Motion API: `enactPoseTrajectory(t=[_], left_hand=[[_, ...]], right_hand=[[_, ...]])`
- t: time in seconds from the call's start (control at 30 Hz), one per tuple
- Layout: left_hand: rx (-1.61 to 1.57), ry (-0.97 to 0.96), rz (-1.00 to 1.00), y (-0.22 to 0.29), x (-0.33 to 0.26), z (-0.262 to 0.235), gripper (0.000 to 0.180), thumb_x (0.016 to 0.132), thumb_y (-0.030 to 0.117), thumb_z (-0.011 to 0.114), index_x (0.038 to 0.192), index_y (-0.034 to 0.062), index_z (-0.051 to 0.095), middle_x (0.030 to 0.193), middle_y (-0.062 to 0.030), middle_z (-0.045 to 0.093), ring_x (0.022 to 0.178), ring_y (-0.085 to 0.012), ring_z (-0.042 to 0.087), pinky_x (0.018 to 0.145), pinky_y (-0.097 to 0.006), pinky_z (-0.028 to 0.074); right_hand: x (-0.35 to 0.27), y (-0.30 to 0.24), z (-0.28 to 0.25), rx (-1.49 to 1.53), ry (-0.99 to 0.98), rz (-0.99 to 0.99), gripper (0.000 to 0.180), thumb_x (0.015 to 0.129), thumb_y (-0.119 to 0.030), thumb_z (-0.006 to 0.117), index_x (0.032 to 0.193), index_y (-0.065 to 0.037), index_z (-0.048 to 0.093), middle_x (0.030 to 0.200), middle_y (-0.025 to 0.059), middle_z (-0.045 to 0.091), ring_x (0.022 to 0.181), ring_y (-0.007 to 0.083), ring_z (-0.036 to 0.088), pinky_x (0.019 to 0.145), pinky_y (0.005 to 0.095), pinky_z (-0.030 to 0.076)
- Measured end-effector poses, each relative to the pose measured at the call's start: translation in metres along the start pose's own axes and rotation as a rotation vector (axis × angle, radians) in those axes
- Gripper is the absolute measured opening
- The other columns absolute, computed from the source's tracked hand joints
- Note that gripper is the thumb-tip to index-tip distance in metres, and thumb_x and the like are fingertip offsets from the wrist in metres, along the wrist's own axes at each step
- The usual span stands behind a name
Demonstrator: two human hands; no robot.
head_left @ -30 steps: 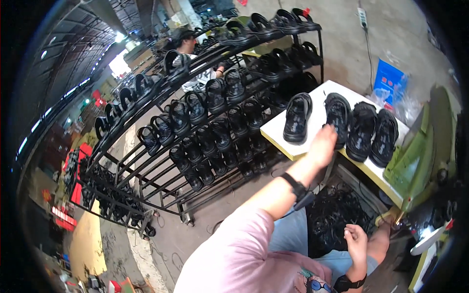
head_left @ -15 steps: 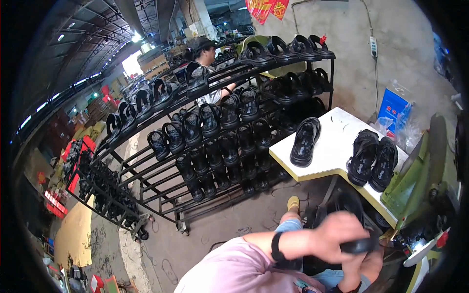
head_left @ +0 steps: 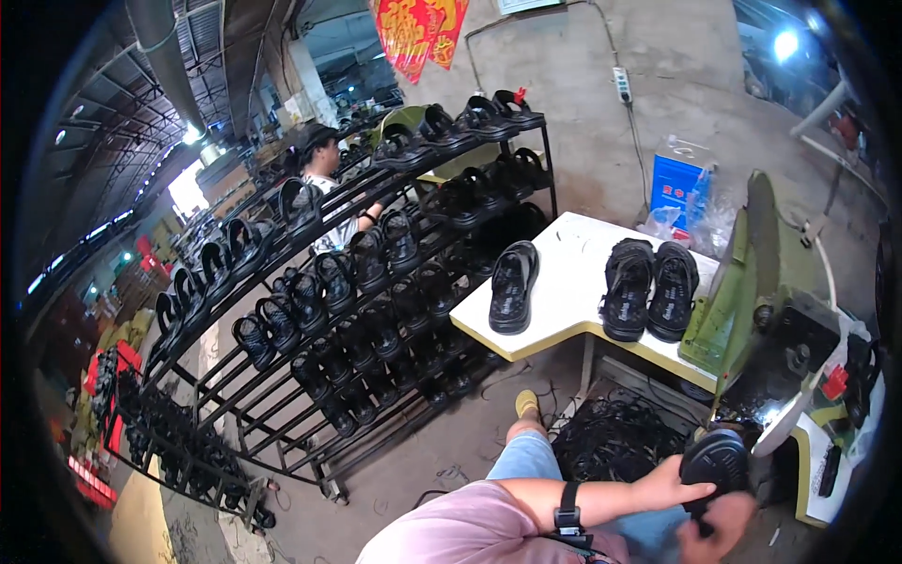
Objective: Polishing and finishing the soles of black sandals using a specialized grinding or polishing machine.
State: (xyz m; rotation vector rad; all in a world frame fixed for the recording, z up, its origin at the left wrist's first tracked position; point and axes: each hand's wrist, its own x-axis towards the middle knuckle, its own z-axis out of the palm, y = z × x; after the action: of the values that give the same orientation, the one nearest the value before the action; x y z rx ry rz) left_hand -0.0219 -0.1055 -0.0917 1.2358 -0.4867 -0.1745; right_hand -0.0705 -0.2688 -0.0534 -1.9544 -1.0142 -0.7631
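Observation:
Over my lap at the lower right, my left hand [head_left: 665, 487] grips a black sandal [head_left: 716, 464] by its edge, thumb laid across it. The ridged underside of the sandal appears to face up. My right hand [head_left: 722, 523], smeared by motion, is at the lower end of the same sandal; its fingers are too blurred to read. A single black sandal [head_left: 513, 289] lies on the white table [head_left: 569, 258], left of a pair of black sandals [head_left: 646, 291].
A green machine [head_left: 728, 291] stands at the table's right end. Black scraps [head_left: 615, 440] heap under the table. A black rack [head_left: 282, 414] with rows of sandals fills the left, and a person [head_left: 324, 179] is behind it. A blue bag [head_left: 676, 193] leans by the wall.
My hands have moved down and right with the sandal, and its underside now shows. The view has swung to the right, so the rack and table sit further left.

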Motion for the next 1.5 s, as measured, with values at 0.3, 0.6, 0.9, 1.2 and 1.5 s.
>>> enactPoseTrajectory(t=[0.3, 0.6, 0.9, 1.2, 1.5], left_hand=[[-0.204, 0.172, -0.283, 0.03, -0.001, 0.025, 0.036, 0.088, 0.019, 0.064, 0.117, -0.0003, 0.054, 0.1, -0.0037, 0.061, 0.09, -0.0103, 0.053, 0.082, -0.027, 0.045], [-0.176, 0.15, -0.178, 0.014, 0.01, 0.034, 0.038, 0.088, 0.021, 0.064, 0.117, -0.0024, 0.054, 0.104, -0.0049, 0.061, 0.095, -0.0108, 0.054, 0.082, -0.026, 0.046], [-0.355, 0.174, -0.186, 0.008, -0.006, 0.017, 0.035, 0.09, 0.016, 0.06, 0.12, -0.0012, 0.052, 0.11, -0.004, 0.059, 0.099, -0.0105, 0.053, 0.086, -0.028, 0.045], [-0.617, 0.126, 0.064, 0.008, -0.018, -0.031, 0.039, 0.089, 0.009, 0.057, 0.125, -0.0004, 0.047, 0.119, -0.0078, 0.055, 0.11, -0.0169, 0.052, 0.096, -0.033, 0.041], [-0.723, 0.148, 0.098, 0.033, -0.04, -0.113, 0.05, 0.088, 0.027, 0.061, 0.128, 0.0005, 0.046, 0.123, -0.0107, 0.056, 0.113, -0.0229, 0.054, 0.098, -0.038, 0.042]], right_hand=[[-0.1, 0.027, 0.01, 1.433, 0.747, 0.76, 0.081, 0.074, -0.04, 0.068, 0.132, 0.008, 0.038, 0.135, 0.0193, 0.044, 0.128, 0.0321, 0.038, 0.107, 0.0496, 0.028], [-0.141, 0.069, 0.011, 1.478, 1.424, 1.032, 0.071, 0.072, -0.03, 0.071, 0.128, 0.006, 0.045, 0.131, 0.0213, 0.047, 0.12, 0.0356, 0.045, 0.101, 0.0496, 0.037], [-0.15, 0.069, 0.005, 1.47, 1.283, 0.94, 0.067, 0.076, -0.023, 0.069, 0.129, 0.008, 0.042, 0.131, 0.023, 0.047, 0.121, 0.0354, 0.045, 0.102, 0.0484, 0.039], [-0.116, 0.059, 0.029, 1.346, 0.972, 1.036, 0.061, 0.079, -0.021, 0.066, 0.128, 0.009, 0.044, 0.132, 0.0207, 0.047, 0.121, 0.0329, 0.046, 0.101, 0.0467, 0.041], [-0.048, 0.037, 0.099, 1.306, 0.799, 1.118, 0.058, 0.078, -0.013, 0.062, 0.132, -0.003, 0.042, 0.128, 0.013, 0.05, 0.119, 0.0299, 0.048, 0.103, 0.0458, 0.036]])
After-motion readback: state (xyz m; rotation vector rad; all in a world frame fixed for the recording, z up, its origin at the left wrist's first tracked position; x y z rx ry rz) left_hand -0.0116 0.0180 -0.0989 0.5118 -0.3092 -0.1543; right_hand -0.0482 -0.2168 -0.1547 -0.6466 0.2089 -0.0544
